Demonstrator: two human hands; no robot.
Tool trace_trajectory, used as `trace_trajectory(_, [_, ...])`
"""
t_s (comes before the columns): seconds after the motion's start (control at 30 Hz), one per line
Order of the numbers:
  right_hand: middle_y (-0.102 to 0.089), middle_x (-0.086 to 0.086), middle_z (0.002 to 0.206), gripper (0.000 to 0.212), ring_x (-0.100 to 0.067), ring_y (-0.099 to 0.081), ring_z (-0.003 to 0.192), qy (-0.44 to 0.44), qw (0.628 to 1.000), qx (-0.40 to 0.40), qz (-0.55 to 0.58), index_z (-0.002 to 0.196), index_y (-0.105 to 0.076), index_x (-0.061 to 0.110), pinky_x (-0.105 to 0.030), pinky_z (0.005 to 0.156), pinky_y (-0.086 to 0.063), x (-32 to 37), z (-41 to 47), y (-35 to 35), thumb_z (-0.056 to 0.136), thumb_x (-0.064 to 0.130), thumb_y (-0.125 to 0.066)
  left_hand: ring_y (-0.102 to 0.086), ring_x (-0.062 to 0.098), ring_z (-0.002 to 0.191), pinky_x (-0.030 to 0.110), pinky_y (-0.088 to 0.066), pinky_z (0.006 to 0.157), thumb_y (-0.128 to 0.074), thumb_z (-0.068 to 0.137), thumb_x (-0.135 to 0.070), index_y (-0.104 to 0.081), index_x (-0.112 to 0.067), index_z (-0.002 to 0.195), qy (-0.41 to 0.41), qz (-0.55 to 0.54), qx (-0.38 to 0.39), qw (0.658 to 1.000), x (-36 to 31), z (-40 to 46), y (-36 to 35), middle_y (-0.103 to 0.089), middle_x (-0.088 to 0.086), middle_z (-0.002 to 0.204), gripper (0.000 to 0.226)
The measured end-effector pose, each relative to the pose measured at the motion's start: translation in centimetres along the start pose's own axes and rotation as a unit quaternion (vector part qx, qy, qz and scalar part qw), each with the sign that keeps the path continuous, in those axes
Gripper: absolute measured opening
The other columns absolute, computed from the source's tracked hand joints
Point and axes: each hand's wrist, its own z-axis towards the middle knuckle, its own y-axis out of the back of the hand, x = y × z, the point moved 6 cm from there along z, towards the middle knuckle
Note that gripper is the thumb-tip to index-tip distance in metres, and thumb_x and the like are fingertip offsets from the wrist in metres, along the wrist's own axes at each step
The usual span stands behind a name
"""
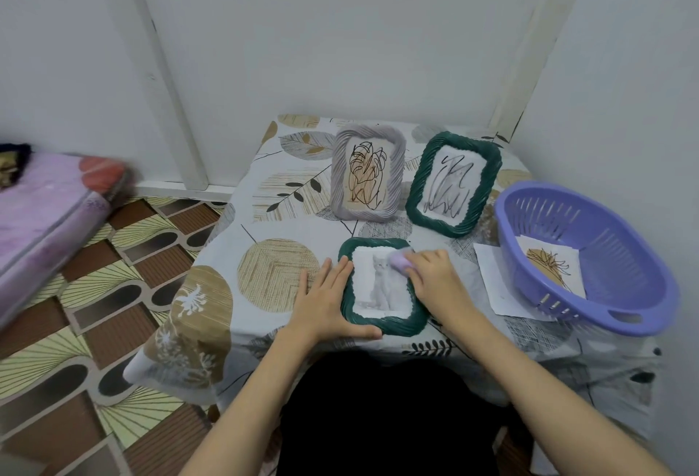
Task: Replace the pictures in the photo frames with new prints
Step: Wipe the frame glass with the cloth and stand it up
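Observation:
A green frame lies flat near the table's front edge, with a grey cat picture in it. My left hand rests flat along the frame's left edge, thumb along its bottom. My right hand holds a small lilac cloth against the frame's upper right part. Behind stand a grey frame and a second green frame, both holding prints scribbled over in black.
A purple plastic basket at the right holds a print with a tan shape, and sits on a white sheet. The table has a leaf-patterned cloth. A pink mattress lies on the floor at left.

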Motion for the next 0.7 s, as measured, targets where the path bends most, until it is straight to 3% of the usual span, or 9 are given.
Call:
trace_trajectory(0.1, [-0.065,-0.015,0.107,0.029,-0.030,-0.047,0.093,-0.045,0.999,0.022,-0.019,0.118,-0.058,0.002,-0.038,0.080,-0.043,0.4,1.7,-1.5,0.089,0.004,-0.052,0.011,0.010,0.144,0.049,0.013,0.113,-0.034,0.035,-0.092,-0.001,-0.026,0.148,0.005,0.008,-0.002,1.000,0.0,0.0,0.2,0.006,-0.016,0.156,0.134])
trace_trajectory(0.2, [-0.068,-0.006,0.096,0.034,-0.020,-0.041,0.084,0.080,0.997,0.009,-0.019,0.108,-0.062,0.005,-0.030,0.070,-0.044,3.8,-1.3,-1.6,0.074,0.003,-0.067,0.011,0.010,0.144,0.049,0.012,0.114,-0.033,0.029,-0.097,0.000,-0.026,0.148,0.008,0.016,-0.006,1.000,0.1,0.1,0.1,0.006,-0.016,0.156,0.143])
trace_trajectory(0.3, [-0.069,-0.001,0.099,0.024,-0.021,-0.047,0.078,0.185,0.982,-0.001,0.035,0.102,-0.067,0.008,-0.027,0.075,-0.042,4.1,-5.1,0.3,0.081,0.013,-0.058,0.016,0.012,0.143,0.047,0.014,0.113,-0.015,0.023,-0.099,0.008,-0.020,0.148,0.013,0.038,-0.008,0.999,0.2,0.1,-0.1,0.011,-0.012,0.156,0.149])
trace_trajectory(0.43, [-0.073,-0.001,0.094,0.023,-0.022,-0.044,0.070,0.133,0.990,0.017,0.036,0.099,-0.070,0.010,-0.023,0.071,-0.038,1.4,-2.2,1.1,0.078,0.012,-0.060,0.018,0.012,0.143,0.045,0.017,0.112,-0.028,0.029,-0.096,0.011,-0.014,0.147,0.024,0.034,0.009,0.999,0.3,0.1,-0.3,0.013,-0.006,0.157,0.149])
trace_trajectory(0.57, [-0.066,-0.001,0.107,0.027,-0.018,-0.035,0.087,0.001,0.997,0.063,0.044,0.114,-0.063,0.019,-0.029,0.081,-0.035,1.9,2.6,-2.8,0.092,0.019,-0.049,0.017,0.013,0.143,0.047,0.014,0.113,-0.028,0.032,-0.093,0.009,-0.014,0.148,0.025,0.029,0.012,0.999,0.3,0.2,-0.2,0.011,-0.006,0.157,0.145])
trace_trajectory(0.63, [-0.064,0.003,0.114,0.027,-0.020,-0.038,0.093,0.022,0.994,0.090,0.062,0.115,-0.063,0.019,-0.032,0.087,-0.036,3.8,2.5,-3.6,0.093,0.020,-0.047,0.018,0.013,0.143,0.047,0.013,0.114,-0.027,0.032,-0.093,0.009,-0.014,0.148,0.024,0.033,0.011,0.999,0.2,0.1,-0.2,0.010,-0.006,0.157,0.144])
trace_trajectory(0.7, [-0.065,0.001,0.112,0.024,-0.025,-0.041,0.089,0.110,0.988,0.089,0.065,0.106,-0.067,0.014,-0.035,0.086,-0.039,5.4,0.3,-3.0,0.089,0.012,-0.050,0.018,0.013,0.143,0.047,0.012,0.115,-0.027,0.032,-0.093,0.008,-0.014,0.148,0.025,0.033,0.007,0.999,0.3,0.1,-0.2,0.010,-0.006,0.157,0.144])
